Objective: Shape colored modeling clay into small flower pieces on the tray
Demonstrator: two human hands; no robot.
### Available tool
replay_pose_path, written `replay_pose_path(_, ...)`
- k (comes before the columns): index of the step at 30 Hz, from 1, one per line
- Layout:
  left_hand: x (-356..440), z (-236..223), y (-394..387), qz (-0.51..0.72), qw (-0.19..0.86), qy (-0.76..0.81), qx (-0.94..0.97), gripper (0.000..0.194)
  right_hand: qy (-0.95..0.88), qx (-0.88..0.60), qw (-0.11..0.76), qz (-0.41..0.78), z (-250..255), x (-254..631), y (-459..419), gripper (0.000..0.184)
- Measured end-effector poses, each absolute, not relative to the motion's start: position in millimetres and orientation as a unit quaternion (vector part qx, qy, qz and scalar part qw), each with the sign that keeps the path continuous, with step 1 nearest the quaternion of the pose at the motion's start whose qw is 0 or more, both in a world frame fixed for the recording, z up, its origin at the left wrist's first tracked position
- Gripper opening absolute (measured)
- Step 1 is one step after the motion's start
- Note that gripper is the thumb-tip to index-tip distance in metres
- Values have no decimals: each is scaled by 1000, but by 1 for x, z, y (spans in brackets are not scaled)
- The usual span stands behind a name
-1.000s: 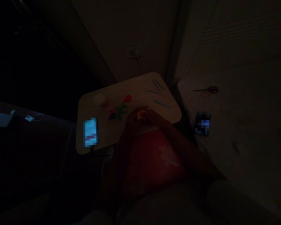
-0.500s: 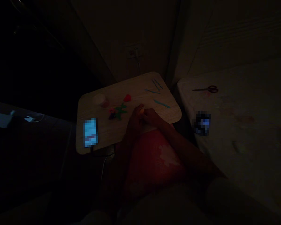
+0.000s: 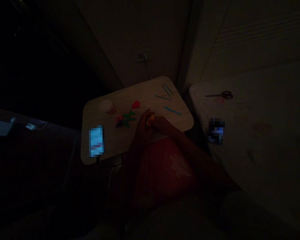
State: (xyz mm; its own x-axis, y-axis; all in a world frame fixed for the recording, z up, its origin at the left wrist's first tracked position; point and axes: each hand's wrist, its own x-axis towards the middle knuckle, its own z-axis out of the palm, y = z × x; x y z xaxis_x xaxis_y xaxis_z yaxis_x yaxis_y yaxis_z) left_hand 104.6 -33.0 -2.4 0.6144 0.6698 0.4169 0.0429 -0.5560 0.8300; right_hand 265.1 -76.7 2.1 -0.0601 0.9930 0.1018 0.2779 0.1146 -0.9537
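Note:
Between my two hands, over the near edge of the small table [image 3: 110, 143], is a yellow-orange lump of modelling clay [image 3: 150, 120]. My left hand [image 3: 143, 128] cups it from the left side, and my right hand [image 3: 162, 125] pinches it from the right. Just left of my hands lie green clay pieces [image 3: 128, 116] shaped like branching strips. A red clay lump [image 3: 135, 104] sits behind them. Beside the green lie small pink-orange clay [image 3: 119, 118] and dark purple clay [image 3: 119, 124]. The scene is very dark, so finger details are faint.
Toward the back left stands a round tub [image 3: 107, 106]. A lit phone [image 3: 96, 141] lies front left with a cable. Thin blue sticks [image 3: 166, 90] and a blue plastic knife [image 3: 172, 110] are at right. Scissors [image 3: 222, 95] and a blurred device [image 3: 216, 131] rest on the neighbouring surface.
My left fingers have opened a little and shifted, so more of the yellow-orange clay shows. My right hand has moved slightly lower. The other things stay put.

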Motion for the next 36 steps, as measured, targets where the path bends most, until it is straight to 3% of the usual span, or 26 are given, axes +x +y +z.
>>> replay_pose_path(3, 103, 0, -31, 363, 440, 225, 790, 61, -601, -517, 445, 417, 2, 268, -78, 49)
replay_pose_path(10, 99, 2, -29, 352, 553, 185, 733, 75, -552, -489, 473, 483, -3, 271, -81, 65)
replay_pose_path(13, 96, 5, -28, 359, 558, 182, 726, 72, -537, -473, 472, 515, -3, 270, -81, 67)
replay_pose_path(21, 97, 4, -26, 407, 453, 262, 749, 51, -536, -501, 458, 502, -4, 268, -81, 60)
replay_pose_path(27, 101, 6, -33, 439, 335, 239, 799, 33, -566, -513, 455, 458, -8, 265, -79, 57)
replay_pose_path(31, 102, 6, -35, 433, 280, 245, 821, 29, -597, -538, 428, 414, -6, 263, -78, 51)
replay_pose_path(36, 103, 8, -38, 411, 284, 226, 836, 32, -564, -509, 449, 470, -2, 266, -81, 49)
